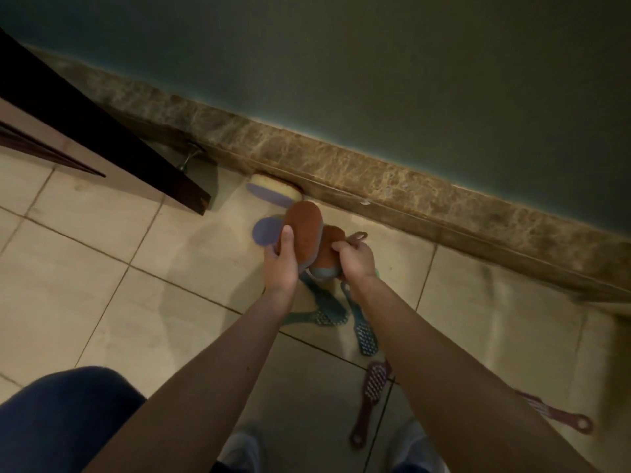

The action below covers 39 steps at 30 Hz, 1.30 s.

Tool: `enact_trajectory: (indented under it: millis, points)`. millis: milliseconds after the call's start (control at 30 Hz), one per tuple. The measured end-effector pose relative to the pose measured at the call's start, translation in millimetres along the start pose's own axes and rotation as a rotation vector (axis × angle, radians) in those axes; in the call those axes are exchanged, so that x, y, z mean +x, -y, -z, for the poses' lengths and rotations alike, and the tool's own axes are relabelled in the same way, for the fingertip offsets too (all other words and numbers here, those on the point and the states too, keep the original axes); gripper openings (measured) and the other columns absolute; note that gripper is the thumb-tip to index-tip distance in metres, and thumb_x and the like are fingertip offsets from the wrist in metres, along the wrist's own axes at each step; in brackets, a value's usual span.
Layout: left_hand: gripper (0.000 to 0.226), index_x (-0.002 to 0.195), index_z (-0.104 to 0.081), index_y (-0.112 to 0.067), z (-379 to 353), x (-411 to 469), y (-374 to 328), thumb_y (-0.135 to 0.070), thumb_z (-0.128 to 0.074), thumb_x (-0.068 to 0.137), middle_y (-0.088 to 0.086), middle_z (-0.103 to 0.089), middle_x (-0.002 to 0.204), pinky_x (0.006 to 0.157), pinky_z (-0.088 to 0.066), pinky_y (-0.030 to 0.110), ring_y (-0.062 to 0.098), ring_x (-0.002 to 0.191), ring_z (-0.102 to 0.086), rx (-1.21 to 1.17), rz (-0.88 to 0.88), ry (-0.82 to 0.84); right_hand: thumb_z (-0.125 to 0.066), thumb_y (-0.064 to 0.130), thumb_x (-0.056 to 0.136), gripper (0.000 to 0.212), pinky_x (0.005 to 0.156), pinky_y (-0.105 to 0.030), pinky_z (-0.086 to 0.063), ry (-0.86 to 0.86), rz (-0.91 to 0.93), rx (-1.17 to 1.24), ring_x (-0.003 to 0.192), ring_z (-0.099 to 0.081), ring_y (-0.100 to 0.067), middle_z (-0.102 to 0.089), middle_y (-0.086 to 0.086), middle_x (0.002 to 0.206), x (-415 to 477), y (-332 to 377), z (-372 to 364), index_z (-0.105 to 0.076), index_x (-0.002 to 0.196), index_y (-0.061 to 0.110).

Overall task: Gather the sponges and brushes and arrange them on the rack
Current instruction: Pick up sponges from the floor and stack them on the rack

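Sponge (302, 233) gripped in left hand (281, 264), second sponge (329, 252) in right hand (355, 259); stack both into one, freeing other for brushes (363, 332) on floor (136, 285).

floor (102, 268): beige tiles | skirting (375, 175): brown marble, along wall (375, 63) | dark wooden panel (85, 124): left, possibly door

Dim beige tiled floor (102, 254), marbled skirting (392, 179), dark green wall (375, 63)

No text legible. Sponges (304, 230), brushes (365, 336), floor tiles (102, 268), wall (375, 63): no label, brand, number or sign readable. View dim and blurred.
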<state>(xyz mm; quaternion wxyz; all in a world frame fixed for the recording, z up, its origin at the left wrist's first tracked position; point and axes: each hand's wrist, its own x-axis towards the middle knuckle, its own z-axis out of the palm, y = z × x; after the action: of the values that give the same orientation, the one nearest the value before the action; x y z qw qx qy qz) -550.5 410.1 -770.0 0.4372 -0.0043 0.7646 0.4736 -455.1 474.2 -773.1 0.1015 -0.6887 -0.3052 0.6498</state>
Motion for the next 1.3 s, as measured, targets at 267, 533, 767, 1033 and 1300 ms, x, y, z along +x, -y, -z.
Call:
enact_trajectory:
  millis: [267, 533, 767, 1033, 1300]
  points:
    - [0.063, 0.132, -0.047, -0.009, -6, -42, -54, -0.056, -0.049, 0.091, 0.013, -0.061, 0.121, 0.09, -0.053, 0.05, 0.033, 0.107, -0.062, -0.054, 0.049, -0.011, -0.046, 0.017, 0.093, 0.034, 0.077, -0.038, -0.049, 0.023, 0.04, 0.014, 0.087, -0.055, -0.022, -0.056, -0.012, 0.111, -52, 36, 25, -0.043, 0.126, 0.012]
    - [0.044, 0.12, -0.053, -0.005, 21, -157, -160, -0.042, -0.047, 0.097, 0.018, -0.061, 0.119, 0.094, -0.047, 0.058, 0.039, 0.109, -0.059, 0.034, -0.081, -0.042, -0.043, 0.014, 0.093, 0.028, 0.063, -0.028, -0.041, -0.059, 0.074, 0.187, 0.077, -0.049, -0.011, -0.051, 0.005, 0.09, -199, 113, 58, -0.044, 0.12, 0.02]
    - [0.035, 0.124, -0.048, -0.013, 39, -294, -288, -0.037, -0.044, 0.099, 0.011, -0.058, 0.119, 0.079, -0.056, 0.043, 0.03, 0.104, -0.059, 0.054, -0.079, 0.086, -0.045, 0.014, 0.09, 0.036, 0.092, -0.042, -0.047, -0.129, 0.128, 0.326, 0.09, -0.051, -0.019, -0.054, -0.003, 0.101, -361, 200, 95, -0.043, 0.126, 0.019]
    - [0.021, 0.107, -0.055, -0.013, 60, -446, -422, -0.031, -0.047, 0.099, 0.018, -0.061, 0.118, 0.08, -0.055, 0.044, 0.034, 0.105, -0.061, 0.143, -0.029, 0.359, -0.05, 0.02, 0.092, 0.023, 0.078, -0.036, -0.047, -0.257, 0.234, 0.455, 0.083, -0.053, -0.017, -0.056, -0.003, 0.092, -543, 278, 153, -0.054, 0.113, 0.012]
    - [0.034, 0.135, -0.046, -0.023, 67, -566, -497, -0.025, -0.04, 0.102, 0.008, -0.059, 0.118, 0.085, -0.055, 0.043, 0.023, 0.098, -0.061, 0.205, -0.208, 0.584, -0.049, 0.028, 0.096, 0.05, 0.098, -0.038, -0.048, -0.287, 0.405, 0.588, 0.118, -0.054, -0.022, -0.051, -0.004, 0.136, -678, 307, 193, -0.039, 0.146, 0.023]
